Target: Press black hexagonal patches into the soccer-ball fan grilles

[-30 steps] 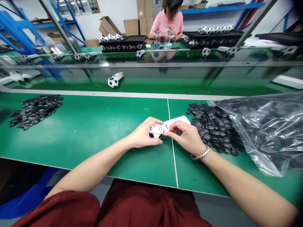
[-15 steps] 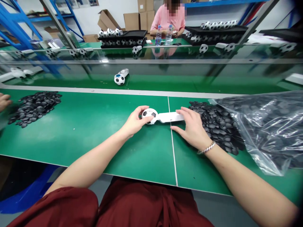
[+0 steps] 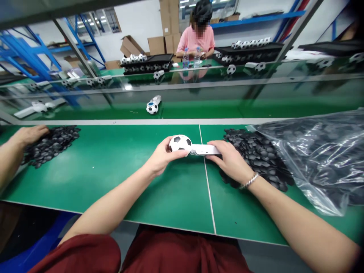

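Within the last second the round white plastic ball with black patches (image 3: 180, 143) has been turned over: its latticed side faced me, now a patched side does. My right hand (image 3: 231, 159) has shifted from the joint beside the ball to the right end of the flat white plastic handle (image 3: 200, 149); fingers wide half a second ago, narrow now, gripping that end. Judgement: the piece is being steadied at both ends rather than worked at the joint. Fingers of my left hand (image 3: 160, 158) curl round the ball from its left. Ball and handle sit in line between my hands, handle crossing the white seam (image 3: 210, 197), well in from the near edge of the green worktop (image 3: 119, 182); cannot tell whether they touch it. Loose heap of flat black discs (image 3: 264, 159) just beside my right hand, clear plastic bag (image 3: 321, 151) next to it at the worktop's right edge. Toward the far left corner, a co-worker's hand (image 3: 32, 134) is now at a second black heap (image 3: 61, 140).
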`<state>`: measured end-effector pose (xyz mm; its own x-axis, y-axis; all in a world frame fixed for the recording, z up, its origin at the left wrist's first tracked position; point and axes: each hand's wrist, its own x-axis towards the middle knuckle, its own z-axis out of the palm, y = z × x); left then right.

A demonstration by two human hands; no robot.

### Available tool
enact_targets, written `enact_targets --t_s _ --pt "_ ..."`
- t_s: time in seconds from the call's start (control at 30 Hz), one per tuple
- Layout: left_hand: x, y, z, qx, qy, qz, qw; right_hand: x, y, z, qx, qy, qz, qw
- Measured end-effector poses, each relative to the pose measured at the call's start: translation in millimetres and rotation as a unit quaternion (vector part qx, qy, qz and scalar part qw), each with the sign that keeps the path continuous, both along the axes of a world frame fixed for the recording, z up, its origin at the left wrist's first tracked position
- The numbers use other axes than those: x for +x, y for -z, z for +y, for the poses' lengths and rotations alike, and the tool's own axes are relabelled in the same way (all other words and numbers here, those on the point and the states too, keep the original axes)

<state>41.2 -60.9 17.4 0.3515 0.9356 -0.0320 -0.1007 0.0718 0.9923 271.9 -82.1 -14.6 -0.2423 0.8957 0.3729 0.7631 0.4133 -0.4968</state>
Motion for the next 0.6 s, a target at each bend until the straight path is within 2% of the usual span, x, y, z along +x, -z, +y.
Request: enact_targets --t_s 0.07,0.13,0.23,0.33,0.4,0.47,0.6 --pt "6 -9.0 -3 0.023 0.007 -0.034 0.999 -4 -7.5 -1 -0.035 -0.007 0.089 0.995" --pt "14 -13.4 -6 0.050 0.027 -0.033 0.998 -10 -15.3 -4 -0.091 -0.011 0.195 0.977" --pt "31 -11.2 -9 0.056 0.090 -0.006 0.994 -19 -23.1 -10 -0.190 -0.043 0.330 0.924" --pt "48 -5.4 -5 0.042 0.088 -0.007 0.995 -25 -21.5 -14 -0.228 -0.070 0.396 0.887" --pt "57 -4.0 6 0.026 0.073 -0.016 0.997 -26 -16.1 -13 -0.213 -0.060 0.409 0.885" --pt "64 -5.8 23 0.008 0.072 -0.022 0.997 -27 -10.2 -12 -0.176 -0.025 0.401 0.899" --pt "86 -13.8 80 -0.004 0.054 0.003 0.999 -27 -4.5 -12 -0.108 0.063 0.363 0.923"
